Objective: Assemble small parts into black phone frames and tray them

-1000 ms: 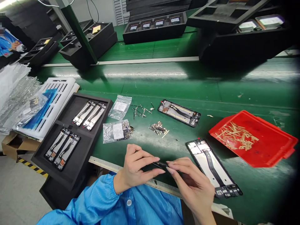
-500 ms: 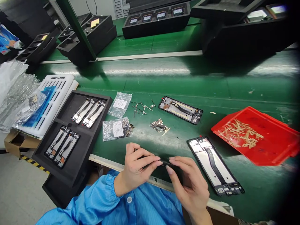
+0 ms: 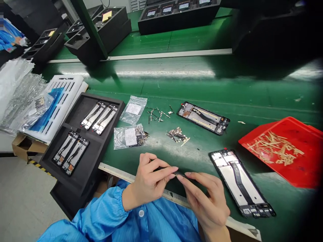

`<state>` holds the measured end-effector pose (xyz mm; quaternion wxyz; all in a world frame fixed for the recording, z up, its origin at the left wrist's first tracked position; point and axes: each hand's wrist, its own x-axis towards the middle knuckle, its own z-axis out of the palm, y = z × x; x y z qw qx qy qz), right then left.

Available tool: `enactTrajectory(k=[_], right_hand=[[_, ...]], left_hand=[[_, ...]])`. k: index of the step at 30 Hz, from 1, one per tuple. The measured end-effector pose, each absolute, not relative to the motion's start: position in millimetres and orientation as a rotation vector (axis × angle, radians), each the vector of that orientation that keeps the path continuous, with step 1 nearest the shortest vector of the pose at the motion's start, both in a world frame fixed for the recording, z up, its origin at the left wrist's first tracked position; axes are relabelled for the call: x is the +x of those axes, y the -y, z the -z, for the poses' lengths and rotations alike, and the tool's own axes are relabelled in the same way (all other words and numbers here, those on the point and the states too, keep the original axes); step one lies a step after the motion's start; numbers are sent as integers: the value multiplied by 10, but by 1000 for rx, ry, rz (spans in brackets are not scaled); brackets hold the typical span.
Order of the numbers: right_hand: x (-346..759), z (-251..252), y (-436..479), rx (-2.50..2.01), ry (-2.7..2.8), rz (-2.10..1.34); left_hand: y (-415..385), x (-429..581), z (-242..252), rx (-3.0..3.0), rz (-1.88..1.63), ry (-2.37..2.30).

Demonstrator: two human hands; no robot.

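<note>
My left hand [image 3: 148,179] and my right hand [image 3: 204,198] meet above the near edge of the green belt [image 3: 176,90]. Both pinch one thin dark strip [image 3: 179,173] between thumb and fingertips, each at one end. A phone frame [image 3: 241,183] with a black ribbon cable lies just right of my right hand. A second phone frame [image 3: 203,117] lies farther out. Small piles of loose metal parts [image 3: 178,135] sit beyond my hands.
A black foam tray [image 3: 87,134] with several phone frames hangs over the belt edge at left. Two clear parts bags [image 3: 130,136] lie beside it. A red bin [image 3: 285,151] of tan scraps is at right. Black trays line the far side.
The view has shifted a little, so everything sits slightly to the right. My hands keep pinching the strip, with my right fingers slid a little lower along it.
</note>
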<state>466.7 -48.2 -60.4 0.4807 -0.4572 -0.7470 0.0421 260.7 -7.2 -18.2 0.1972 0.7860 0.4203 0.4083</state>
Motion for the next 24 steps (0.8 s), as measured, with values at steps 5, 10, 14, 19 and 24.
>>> enactTrajectory(k=[5, 10, 14, 19, 24], right_hand=[[4647, 615, 479, -1104, 1807, -114], [4584, 618, 473, -1121, 1700, -290], [4585, 619, 568, -1173, 1388, -653], [4585, 622, 728, -1212, 1198, -1037], [4521, 646, 751, -1205, 1099, -1047]], left_hand=[[106, 2601, 102, 2135, -1140, -1127], [106, 2626, 120, 2133, -1162, -1181], [122, 2638, 199, 2187, -1177, -1221], [176, 2645, 219, 2183, -1199, -1252], [187, 2664, 193, 2166, -1209, -1245]])
